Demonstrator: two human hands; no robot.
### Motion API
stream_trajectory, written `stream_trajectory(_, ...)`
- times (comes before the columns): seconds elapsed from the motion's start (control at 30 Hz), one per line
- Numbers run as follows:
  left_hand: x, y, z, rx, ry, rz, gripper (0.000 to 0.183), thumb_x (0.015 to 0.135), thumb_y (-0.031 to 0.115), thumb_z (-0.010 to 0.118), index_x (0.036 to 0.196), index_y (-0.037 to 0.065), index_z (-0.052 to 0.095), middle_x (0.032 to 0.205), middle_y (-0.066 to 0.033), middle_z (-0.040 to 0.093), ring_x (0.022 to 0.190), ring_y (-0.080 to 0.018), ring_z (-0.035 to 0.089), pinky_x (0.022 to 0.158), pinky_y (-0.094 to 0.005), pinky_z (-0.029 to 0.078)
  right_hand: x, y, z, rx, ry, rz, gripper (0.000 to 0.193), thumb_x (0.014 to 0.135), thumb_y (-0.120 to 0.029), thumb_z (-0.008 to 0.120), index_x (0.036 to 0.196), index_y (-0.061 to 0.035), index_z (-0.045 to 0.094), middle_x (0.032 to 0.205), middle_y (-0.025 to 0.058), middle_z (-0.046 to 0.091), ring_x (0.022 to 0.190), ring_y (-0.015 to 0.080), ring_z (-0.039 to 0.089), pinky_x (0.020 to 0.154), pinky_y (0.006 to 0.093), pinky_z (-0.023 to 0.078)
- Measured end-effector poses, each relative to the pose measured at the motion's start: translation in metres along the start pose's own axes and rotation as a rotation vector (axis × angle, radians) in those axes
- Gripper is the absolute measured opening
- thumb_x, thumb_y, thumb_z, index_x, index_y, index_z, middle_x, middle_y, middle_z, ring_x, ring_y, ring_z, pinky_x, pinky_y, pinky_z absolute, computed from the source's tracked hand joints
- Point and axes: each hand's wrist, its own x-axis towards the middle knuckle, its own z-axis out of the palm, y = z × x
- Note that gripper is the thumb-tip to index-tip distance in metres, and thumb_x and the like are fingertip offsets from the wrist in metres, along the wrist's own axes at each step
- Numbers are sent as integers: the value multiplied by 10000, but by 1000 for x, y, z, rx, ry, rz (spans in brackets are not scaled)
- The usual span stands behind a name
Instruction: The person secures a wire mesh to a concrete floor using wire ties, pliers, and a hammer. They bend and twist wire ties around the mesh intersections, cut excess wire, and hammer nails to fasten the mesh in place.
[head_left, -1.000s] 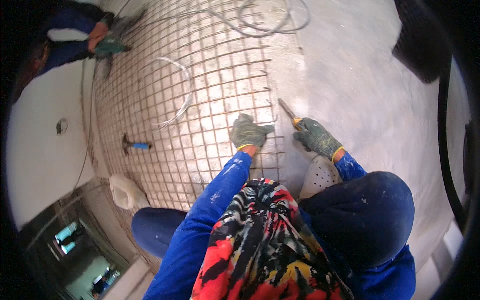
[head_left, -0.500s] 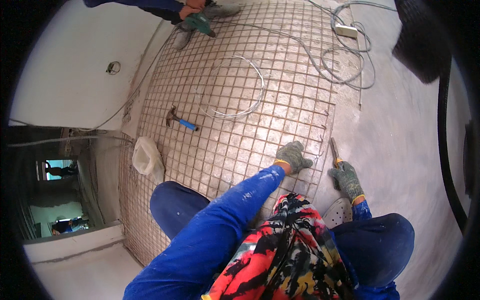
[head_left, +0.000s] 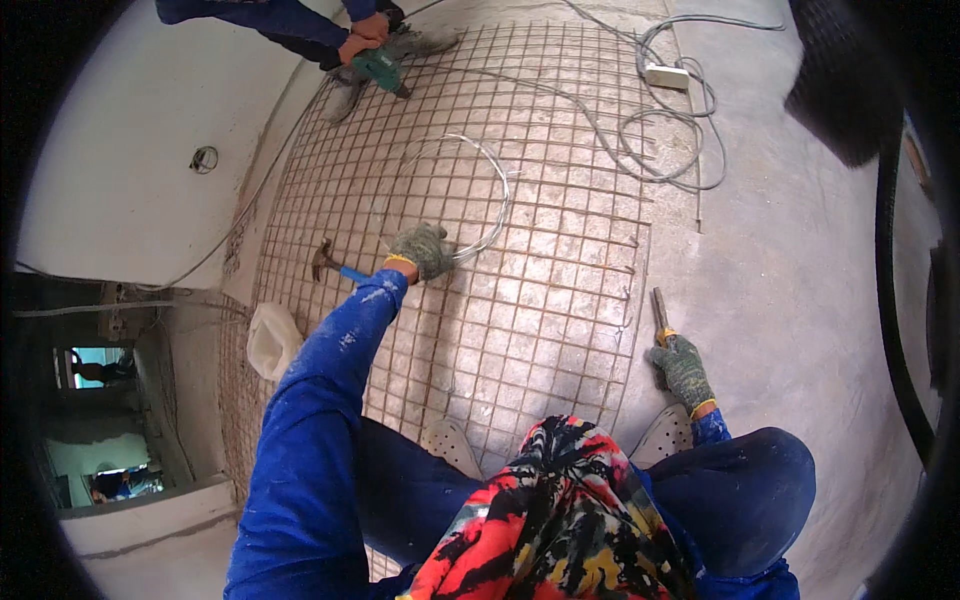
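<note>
My left hand (head_left: 421, 250), in a grey-green knit glove, is stretched out over the mesh at the near edge of a coil of thin silvery wire (head_left: 497, 215). Its fingers look curled on the wire, though their tips are hidden beneath the glove. My right hand (head_left: 682, 372), gloved the same way, is closed around the yellow-orange handle of a narrow metal hand tool (head_left: 659, 312) that looks like pliers. That tool points away from me, just right of the mesh edge. Close to my left wrist lies a claw hammer (head_left: 325, 260) with a blue handle, partly covered by my sleeve.
Rusty steel mesh (head_left: 560, 262) covers the floor ahead. A whitish bag (head_left: 272, 342) sits at left. Another person's hands (head_left: 362, 40) hold a green power tool (head_left: 378, 70) at the far left. Grey cable (head_left: 700, 130) loops beside a white box (head_left: 667, 77) at the far right.
My left hand has left the mesh's right edge and moved left and forward to the wire coil. My right hand keeps the tool in nearly the same place. The view has shifted slightly.
</note>
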Motion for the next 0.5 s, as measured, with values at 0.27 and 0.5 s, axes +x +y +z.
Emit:
stream_trajectory(0.27,0,-18,42,64,-134,98,382,905,428,635,998,92,791,1010,-195,754,957,-411,714,884,-508,550,2,15,6,-92,116,-185,258,890,-242,741,891,-18,613,664,69,600,524,185,589,500,371,474)
stream_trajectory(0.5,-101,-17,8,157,-664,355,729,864,595,701,1395,99,641,1374,-162,664,1273,-352,622,1114,-439,463,0,-1,2,136,1,3,223,907,-213,714,861,-38,582,619,42,577,473,163,571,449,352,473)
